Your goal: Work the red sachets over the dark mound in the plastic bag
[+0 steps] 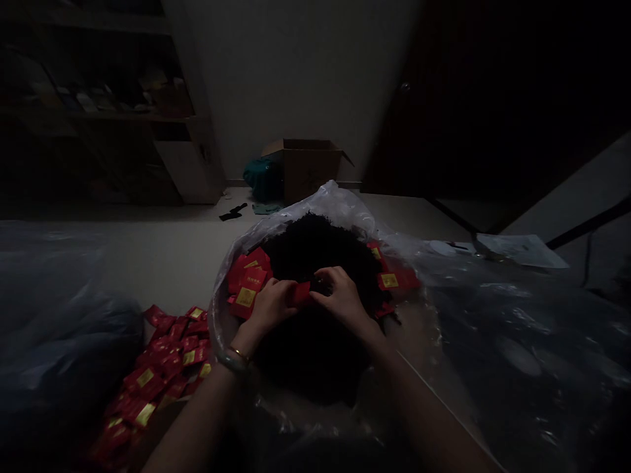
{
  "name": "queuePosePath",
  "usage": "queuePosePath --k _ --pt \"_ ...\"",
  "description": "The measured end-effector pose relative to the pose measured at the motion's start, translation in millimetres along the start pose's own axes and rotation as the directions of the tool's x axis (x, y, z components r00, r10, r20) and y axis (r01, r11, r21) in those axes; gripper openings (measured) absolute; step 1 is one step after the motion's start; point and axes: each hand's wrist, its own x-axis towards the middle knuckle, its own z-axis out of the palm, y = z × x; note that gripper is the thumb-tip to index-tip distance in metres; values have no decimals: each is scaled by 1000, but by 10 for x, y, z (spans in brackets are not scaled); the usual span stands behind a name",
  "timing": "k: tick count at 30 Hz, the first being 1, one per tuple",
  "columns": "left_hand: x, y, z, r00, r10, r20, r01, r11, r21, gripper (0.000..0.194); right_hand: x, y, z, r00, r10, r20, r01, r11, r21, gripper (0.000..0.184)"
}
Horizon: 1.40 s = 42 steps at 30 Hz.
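Note:
In the head view, my left hand (273, 302) pinches a small red packet (300, 293) above a heap of dark, loose, leaf-like material (315, 240). My right hand (342, 299) is curled at the packet's right end, its thumb against the edge; dimness hides exactly what lies between its fingers. The heap sits in a round container lined with clear plastic (221, 279). Flat red packets with gold labels (251, 282) lie on the heap's left side, next to my left hand. More red packets (394, 281) rest at its right side.
A pile of filled-looking red packets (167, 361) lies at lower left. Clear plastic bags stand at left (64, 341) and right (517, 341). Behind are an open cardboard box (313, 171), a teal bundle (263, 177), shelves (128, 115) and a dark door (473, 98). The room is dim.

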Motion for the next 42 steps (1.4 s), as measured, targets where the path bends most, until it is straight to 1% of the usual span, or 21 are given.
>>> queuePosePath --k 3,7,9,10,12,13,14,15,16,17,18,19,20,21,23,26,30,34,37,39,42 --pt "2 3 15 1000 -15 4 15 1000 -7 50 -12 -3 28 996 61 71 -72 984 163 24" --pt "12 1 49 999 -41 -6 41 998 -52 50 -16 -5 61 981 124 149 -164 939 302 31" --pt "16 2 56 998 -57 -24 55 996 -67 51 6 16 56 982 126 140 -167 926 337 34" --pt "18 2 54 997 -66 -31 64 996 -66 51 21 36 47 985 133 106 -162 928 336 34" --pt "23 1 38 995 -86 -43 83 995 -59 53 43 97 23 989 144 32 -147 957 250 32" --pt "26 -2 27 994 -98 -51 96 994 -57 53 44 133 16 989 139 43 -144 976 164 31" --pt "29 -6 14 992 -109 -61 106 993 -56 52 34 167 16 986 124 107 -131 990 58 30" --pt "32 -11 1 991 -116 -69 112 992 -56 51 13 197 27 972 107 212 -97 994 -57 32" --pt "35 -16 -10 990 -118 -77 114 992 -57 49 -19 219 50 939 98 329 -42 984 -171 36" --pt "37 -21 -20 990 -117 -85 112 992 -58 47 -57 230 86 895 106 433 21 960 -278 45" --pt "39 -26 -26 990 -111 -91 106 993 -58 45 -99 231 130 859 130 496 77 924 -376 56" --pt "39 -29 -31 990 -104 -96 99 993 -60 43 -138 221 179 839 166 518 114 877 -467 67" --pt "39 -31 -33 990 -100 -101 94 994 -62 43 -172 204 228 836 201 511 134 828 -545 74" --pt "38 -31 -33 990 -98 -106 91 994 -63 42 -198 183 272 838 228 496 143 786 -602 77" --pt "35 -31 -33 990 -93 -109 86 994 -63 44 -222 137 332 840 254 480 154 735 -660 69" --pt "31 -28 -36 992 -92 -88 87 994 -61 45 -211 91 356 840 268 472 150 722 -676 51" --pt "30 -30 -33 994 -94 -55 91 995 -47 43 -184 87 351 846 303 439 113 703 -702 52" --pt "30 -46 -16 993 -111 -51 109 994 -31 46 -151 132 332 861 294 415 67 743 -665 39" --pt "31 -61 -10 993 -103 -62 101 994 -38 47 -94 157 247 909 216 356 0 855 -519 30" --pt "32 -67 -10 993 -95 -72 92 995 -44 49 -46 149 153 954 130 268 -34 941 -337 24" --pt "32 -64 -5 993 -86 -82 83 996 -39 50 12 98 18 996 40 78 -30 992 -122 19"
